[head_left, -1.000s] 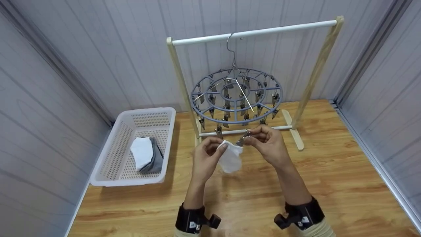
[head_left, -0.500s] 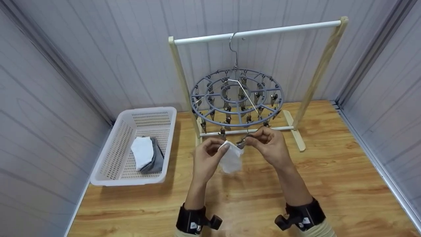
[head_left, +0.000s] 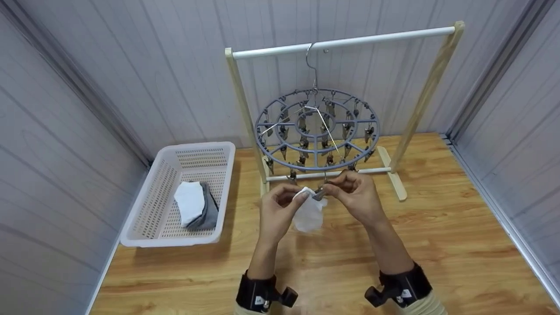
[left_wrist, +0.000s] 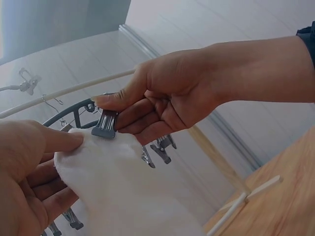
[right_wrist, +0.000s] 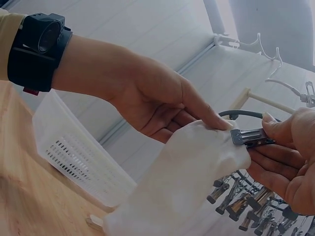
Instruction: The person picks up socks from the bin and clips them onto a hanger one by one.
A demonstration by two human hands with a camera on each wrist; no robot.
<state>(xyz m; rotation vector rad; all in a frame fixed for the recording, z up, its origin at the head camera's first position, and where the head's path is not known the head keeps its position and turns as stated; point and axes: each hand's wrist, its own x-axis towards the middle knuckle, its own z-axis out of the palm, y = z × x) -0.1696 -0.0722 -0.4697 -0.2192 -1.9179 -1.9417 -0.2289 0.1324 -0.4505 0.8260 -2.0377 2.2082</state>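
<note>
A white sock (head_left: 309, 218) hangs from my left hand (head_left: 276, 212), which pinches its top edge between thumb and fingers. My right hand (head_left: 358, 199) pinches a metal clip (head_left: 319, 194) by its handle end. In the left wrist view, the mouth of the clip (left_wrist: 105, 125) lies over the sock's top edge, right of my left thumb. The right wrist view also has the clip (right_wrist: 248, 137) at the edge of the sock (right_wrist: 182, 167). That clip belongs to the round blue-grey hanger (head_left: 366, 121) just behind my hands, where several other clips dangle.
The hanger's hook holds onto the white bar (head_left: 385, 39) of a wooden-legged rack. To the left, a white perforated basket (head_left: 144, 197) contains white (head_left: 189, 203) and grey (head_left: 211, 212) folded cloth pieces, probably socks. Panelled walls stand on three sides of the wooden surface (head_left: 437, 227).
My right hand has lowered slightly and brought the clip to the sock's top edge. My left hand has shifted a little to the right with the sock, and the hanger has swayed.
</note>
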